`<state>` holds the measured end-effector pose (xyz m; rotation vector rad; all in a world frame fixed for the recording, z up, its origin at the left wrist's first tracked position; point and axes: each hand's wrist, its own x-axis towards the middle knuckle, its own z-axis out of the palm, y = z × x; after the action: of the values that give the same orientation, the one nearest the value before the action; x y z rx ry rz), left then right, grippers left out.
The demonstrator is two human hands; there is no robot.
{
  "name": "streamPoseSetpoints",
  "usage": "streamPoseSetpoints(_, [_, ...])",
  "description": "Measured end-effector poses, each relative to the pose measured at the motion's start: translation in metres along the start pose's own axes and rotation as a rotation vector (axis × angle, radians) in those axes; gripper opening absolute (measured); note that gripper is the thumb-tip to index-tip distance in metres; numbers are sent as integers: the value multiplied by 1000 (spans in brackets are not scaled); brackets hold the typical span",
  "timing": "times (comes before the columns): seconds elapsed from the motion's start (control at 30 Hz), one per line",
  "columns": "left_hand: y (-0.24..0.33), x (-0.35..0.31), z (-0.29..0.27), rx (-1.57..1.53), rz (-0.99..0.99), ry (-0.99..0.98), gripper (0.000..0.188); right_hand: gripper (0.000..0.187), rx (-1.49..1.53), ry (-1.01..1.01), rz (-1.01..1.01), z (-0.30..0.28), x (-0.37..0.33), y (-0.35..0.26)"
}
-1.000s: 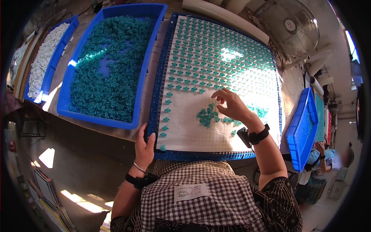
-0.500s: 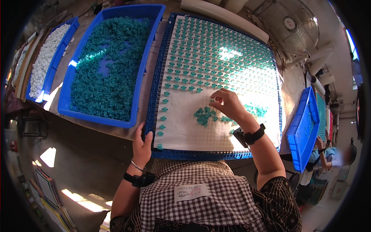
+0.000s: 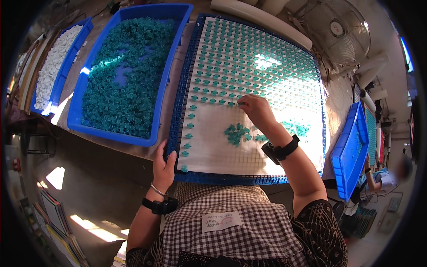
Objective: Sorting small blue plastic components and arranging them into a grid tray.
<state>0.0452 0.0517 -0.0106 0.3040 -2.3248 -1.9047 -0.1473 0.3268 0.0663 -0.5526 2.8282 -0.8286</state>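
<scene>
My left hand [image 3: 163, 164] grips the lower left edge of a blue lattice tray [image 3: 181, 89], thumb at its rim. On the tray lies a white sheet [image 3: 209, 147] bearing rows of small translucent teal plastic pieces, with a single column of them down its left side. My right hand [image 3: 258, 111] is closed in a pinch at the end of the lowest full-width row, beside a teal piece [image 3: 231, 103]. Whatever is between its fingertips is hidden. Below that hand lies a loose heap of teal pieces [image 3: 237, 134], with another heap [image 3: 297, 128] in bright sunlight to its right.
Left of the tray stands a blue bin [image 3: 155, 111] of teal pieces, then a blue bin [image 3: 57, 95] of white pieces. At the right are another blue bin [image 3: 344, 155] and a co-worker [image 3: 380, 180]. A fan [image 3: 340, 33] and a white roll [image 3: 262, 22] stand behind.
My right hand has moved up and slightly left, from above the loose heap to the end of the row. My left hand stays on the tray edge.
</scene>
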Motion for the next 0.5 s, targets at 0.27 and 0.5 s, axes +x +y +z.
streamPoseSetpoints(0.27, [-4,-1,-2,19,4,6,55,16,34,30,-76,-32,-16,9])
streamPoseSetpoints(0.5, [-4,1,0,-20,11,12,53,19,-43,-224,25,-34,-52,20])
